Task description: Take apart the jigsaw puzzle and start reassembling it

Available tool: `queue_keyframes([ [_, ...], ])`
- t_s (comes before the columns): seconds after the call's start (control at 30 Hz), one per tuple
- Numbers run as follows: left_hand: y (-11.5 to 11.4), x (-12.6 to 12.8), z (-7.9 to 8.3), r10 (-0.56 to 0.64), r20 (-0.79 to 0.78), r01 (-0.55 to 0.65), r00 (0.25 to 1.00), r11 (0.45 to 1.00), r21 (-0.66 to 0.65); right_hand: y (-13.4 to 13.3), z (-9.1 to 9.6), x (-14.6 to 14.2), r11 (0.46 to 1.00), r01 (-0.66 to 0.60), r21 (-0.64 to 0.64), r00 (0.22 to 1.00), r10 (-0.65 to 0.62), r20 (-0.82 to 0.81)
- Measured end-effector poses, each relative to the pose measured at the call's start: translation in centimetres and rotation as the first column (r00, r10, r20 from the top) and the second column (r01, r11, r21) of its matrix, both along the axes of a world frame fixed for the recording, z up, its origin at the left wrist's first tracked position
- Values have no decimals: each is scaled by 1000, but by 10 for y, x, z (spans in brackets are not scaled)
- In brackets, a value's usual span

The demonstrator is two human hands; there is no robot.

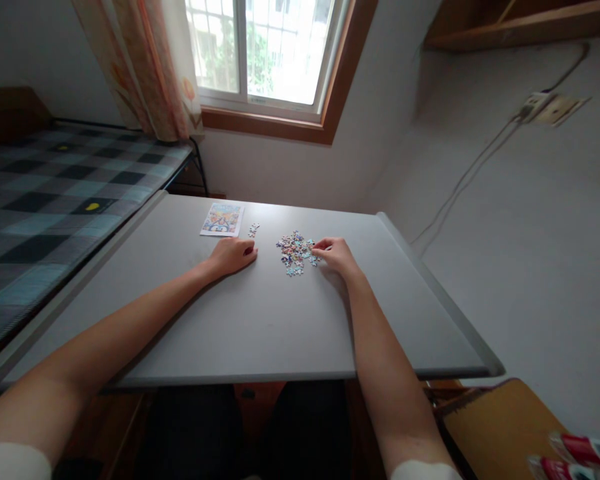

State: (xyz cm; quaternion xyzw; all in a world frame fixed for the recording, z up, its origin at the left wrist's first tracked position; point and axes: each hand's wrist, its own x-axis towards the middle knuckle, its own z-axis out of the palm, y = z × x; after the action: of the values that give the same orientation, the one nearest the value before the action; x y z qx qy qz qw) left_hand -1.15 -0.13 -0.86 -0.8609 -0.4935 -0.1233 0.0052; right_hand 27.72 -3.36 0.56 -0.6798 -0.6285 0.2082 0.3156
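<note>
A loose heap of small jigsaw puzzle pieces (294,248) lies on the white table (260,333), mostly multicoloured with pale blue ones at its front and right edges. My right hand (336,255) is at the heap's right side, thumb and fingertips pinched together on a puzzle piece there. To the left of the heap, my left hand (234,255) rests on the tabletop with its fingers curled; whatever may be inside them is hidden. Just beyond it sits a small cluster of puzzle pieces (253,230). A colourful picture card (223,220) lies flat behind my left wrist.
A bed with a checked cover (105,177) stands along the table's left side. Behind the table are a window (265,53) and a curtain (145,73). A wall with a cable (460,183) runs on the right, above a wooden chair (500,427) holding red-labelled packages (587,450).
</note>
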Motion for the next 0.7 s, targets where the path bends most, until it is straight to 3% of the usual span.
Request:
queue_keyframes([
  [0.13,-1,1,2,-3,-5,3,1000,1000,4,-4,1,-11,996,-73,-58,987,81,141],
  [0.3,0,1,1,5,-7,-5,1000,1000,4,-4,-2,-16,997,-49,-57,969,61,239],
  [0.7,0,1,0,1,2,-1,1000,1000,1,-4,-6,-17,998,-2,-68,978,16,209],
])
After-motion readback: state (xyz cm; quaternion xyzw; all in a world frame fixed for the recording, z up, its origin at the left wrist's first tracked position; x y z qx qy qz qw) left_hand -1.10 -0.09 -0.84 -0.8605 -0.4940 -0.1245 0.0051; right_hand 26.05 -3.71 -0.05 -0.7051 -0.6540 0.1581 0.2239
